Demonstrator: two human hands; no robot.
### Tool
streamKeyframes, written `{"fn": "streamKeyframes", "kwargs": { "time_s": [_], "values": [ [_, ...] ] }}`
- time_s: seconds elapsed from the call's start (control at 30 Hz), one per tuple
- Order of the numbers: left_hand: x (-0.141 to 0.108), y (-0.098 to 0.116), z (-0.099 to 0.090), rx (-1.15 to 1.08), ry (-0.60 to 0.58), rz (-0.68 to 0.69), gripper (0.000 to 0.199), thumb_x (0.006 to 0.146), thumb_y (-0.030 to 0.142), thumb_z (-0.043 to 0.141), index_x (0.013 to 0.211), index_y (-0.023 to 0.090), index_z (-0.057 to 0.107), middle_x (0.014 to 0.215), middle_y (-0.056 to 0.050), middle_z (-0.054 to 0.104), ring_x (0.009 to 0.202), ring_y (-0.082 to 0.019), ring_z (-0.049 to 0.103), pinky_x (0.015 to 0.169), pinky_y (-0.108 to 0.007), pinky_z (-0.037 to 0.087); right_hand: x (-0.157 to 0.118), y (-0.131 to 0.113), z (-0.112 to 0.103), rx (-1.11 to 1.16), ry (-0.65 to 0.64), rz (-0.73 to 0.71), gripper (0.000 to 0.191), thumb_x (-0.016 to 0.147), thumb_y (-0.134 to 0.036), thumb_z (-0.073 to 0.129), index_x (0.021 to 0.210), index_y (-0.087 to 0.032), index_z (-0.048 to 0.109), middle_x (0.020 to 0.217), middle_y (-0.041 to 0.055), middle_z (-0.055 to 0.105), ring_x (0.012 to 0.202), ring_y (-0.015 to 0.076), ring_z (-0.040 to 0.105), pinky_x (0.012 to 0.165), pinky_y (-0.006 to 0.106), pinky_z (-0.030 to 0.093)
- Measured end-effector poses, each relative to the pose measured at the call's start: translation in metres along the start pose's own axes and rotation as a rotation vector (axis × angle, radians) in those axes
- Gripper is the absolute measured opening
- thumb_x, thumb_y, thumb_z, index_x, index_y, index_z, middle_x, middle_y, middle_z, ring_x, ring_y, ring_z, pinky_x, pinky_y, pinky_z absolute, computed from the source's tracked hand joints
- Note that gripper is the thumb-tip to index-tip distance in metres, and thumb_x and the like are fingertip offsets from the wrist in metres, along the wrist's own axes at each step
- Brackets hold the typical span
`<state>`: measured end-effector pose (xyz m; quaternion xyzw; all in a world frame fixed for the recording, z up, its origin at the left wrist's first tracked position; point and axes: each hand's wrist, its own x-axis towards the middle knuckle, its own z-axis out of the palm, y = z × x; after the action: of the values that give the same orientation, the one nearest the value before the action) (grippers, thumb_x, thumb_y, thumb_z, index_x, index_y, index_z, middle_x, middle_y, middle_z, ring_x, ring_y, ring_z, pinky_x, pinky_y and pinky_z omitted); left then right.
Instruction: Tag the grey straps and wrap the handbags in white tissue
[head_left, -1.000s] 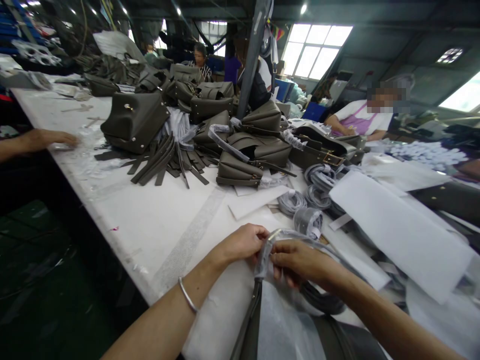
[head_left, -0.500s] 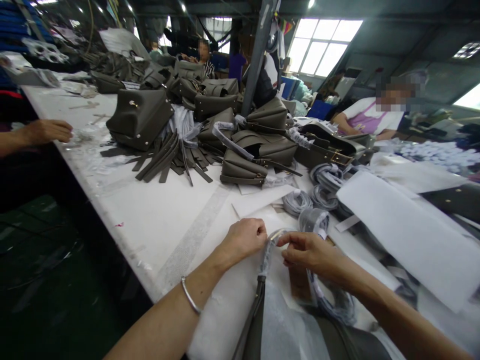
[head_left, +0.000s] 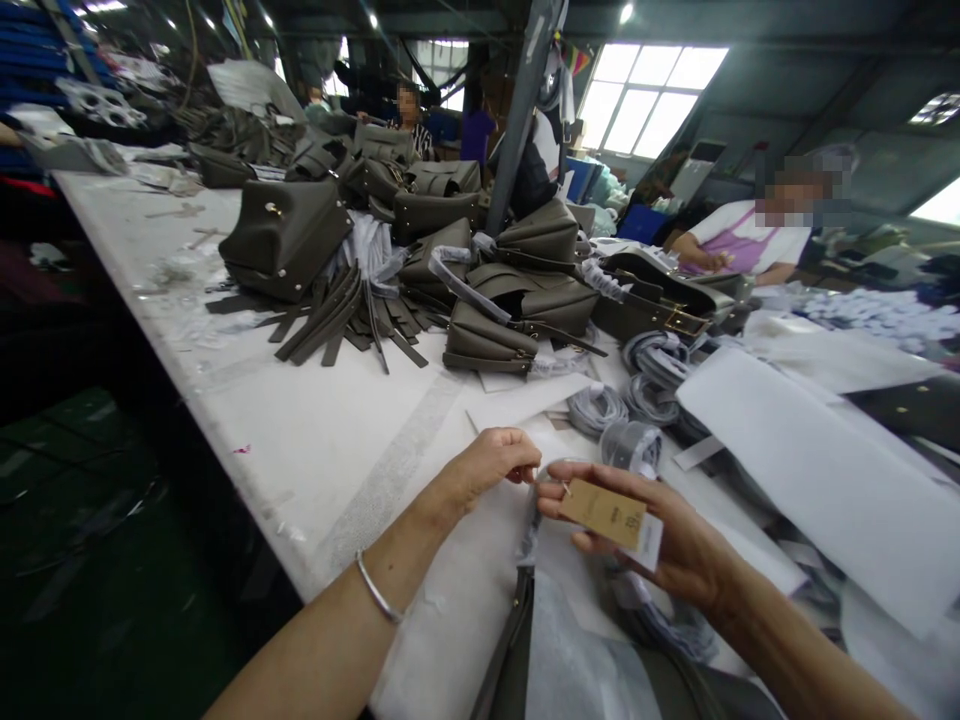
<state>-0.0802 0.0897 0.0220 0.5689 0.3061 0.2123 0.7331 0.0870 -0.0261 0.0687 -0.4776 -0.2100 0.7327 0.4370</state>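
Note:
My left hand (head_left: 487, 468) is closed in a pinch beside the top of a plastic-wrapped handle (head_left: 529, 535). What its fingertips hold is too small to make out. My right hand (head_left: 686, 545) is turned palm up, fingers pointing left, and holds a tan paper hang tag (head_left: 600, 512) with a white label under its right end. A thin loop shows at the tag's left end. Below both hands lies a dark olive handbag (head_left: 504, 655), partly covered by a translucent sheet (head_left: 592, 665) and cut off by the bottom edge.
More olive handbags (head_left: 495, 335) are heaped across the white table (head_left: 315, 420). Coiled wrapped straps (head_left: 598, 408) and white sheets (head_left: 817, 470) lie at the right. Loose leather strips (head_left: 330, 315) spread over the middle. Across the table sits a person in a purple apron (head_left: 739, 250).
My right hand has turned palm up, and the hang tag now shows on its fingers. My left hand's fingers have shifted slightly. Another person's hand at the left edge has left the view.

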Motion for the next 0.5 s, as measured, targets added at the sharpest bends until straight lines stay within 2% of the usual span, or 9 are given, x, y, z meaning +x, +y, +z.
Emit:
{"fn": "streamKeyframes", "kwargs": {
  "time_s": [0.13, 0.23, 0.27, 0.33, 0.4, 0.5],
  "values": [
    [0.001, -0.003, -0.001, -0.063, -0.001, -0.010, 0.028, 0.065, 0.042, 0.066, 0.070, 0.016, 0.056, 0.066, 0.003, 0.056, 0.061, -0.010, 0.051, 0.066, -0.026, 0.040, 0.001, 0.000, -0.001, 0.004, 0.045, -0.067, 0.041, 0.073, -0.018, 0.072, 0.114, -0.017, 0.067, 0.118, 0.0119, 0.071, 0.111, 0.0230, 0.067, 0.085, 0.026, 0.057],
    [0.001, -0.005, 0.000, -0.083, 0.001, -0.017, 0.032, 0.066, 0.045, 0.068, 0.073, 0.016, 0.057, 0.065, 0.003, 0.056, 0.058, -0.010, 0.052, 0.064, -0.025, 0.040, 0.008, 0.005, 0.001, -0.111, 0.119, -0.140, 0.047, 0.071, -0.024, 0.080, 0.116, -0.020, 0.066, 0.122, 0.0105, 0.069, 0.112, 0.0231, 0.066, 0.087, 0.028, 0.056],
    [0.001, -0.006, 0.001, -0.082, -0.001, -0.020, 0.032, 0.066, 0.045, 0.069, 0.073, 0.016, 0.057, 0.065, 0.003, 0.057, 0.057, -0.009, 0.052, 0.063, -0.025, 0.040, 0.012, 0.007, 0.002, -0.174, 0.144, -0.177, 0.048, 0.071, -0.027, 0.082, 0.115, -0.020, 0.066, 0.117, 0.0098, 0.070, 0.107, 0.0226, 0.068, 0.085, 0.029, 0.056],
    [0.000, -0.006, 0.002, -0.077, -0.007, -0.015, 0.032, 0.065, 0.043, 0.071, 0.073, 0.015, 0.058, 0.064, 0.003, 0.057, 0.057, -0.009, 0.051, 0.061, -0.024, 0.039, 0.021, 0.011, 0.004, -0.341, 0.190, -0.270, 0.045, 0.068, -0.034, 0.084, 0.107, -0.019, 0.068, 0.092, 0.0053, 0.072, 0.084, 0.0188, 0.069, 0.070, 0.027, 0.055],
    [0.000, -0.007, 0.003, -0.069, -0.005, 0.003, 0.030, 0.066, 0.041, 0.072, 0.072, 0.015, 0.058, 0.061, 0.003, 0.056, 0.056, -0.009, 0.050, 0.058, -0.023, 0.037, 0.029, 0.014, 0.006, -0.518, 0.246, -0.369, 0.039, 0.066, -0.042, 0.085, 0.093, -0.018, 0.071, 0.069, -0.0006, 0.064, 0.059, 0.0125, 0.057, 0.052, 0.023, 0.045],
    [0.002, -0.007, 0.002, -0.066, 0.036, 0.028, 0.029, 0.066, 0.040, 0.071, 0.072, 0.015, 0.059, 0.062, 0.004, 0.054, 0.056, -0.009, 0.049, 0.057, -0.023, 0.038, 0.034, 0.015, 0.006, -0.646, 0.333, -0.450, 0.039, 0.065, -0.052, 0.083, 0.077, -0.018, 0.067, 0.058, -0.0042, 0.053, 0.046, 0.0069, 0.038, 0.043, 0.022, 0.029]
  ]
}}
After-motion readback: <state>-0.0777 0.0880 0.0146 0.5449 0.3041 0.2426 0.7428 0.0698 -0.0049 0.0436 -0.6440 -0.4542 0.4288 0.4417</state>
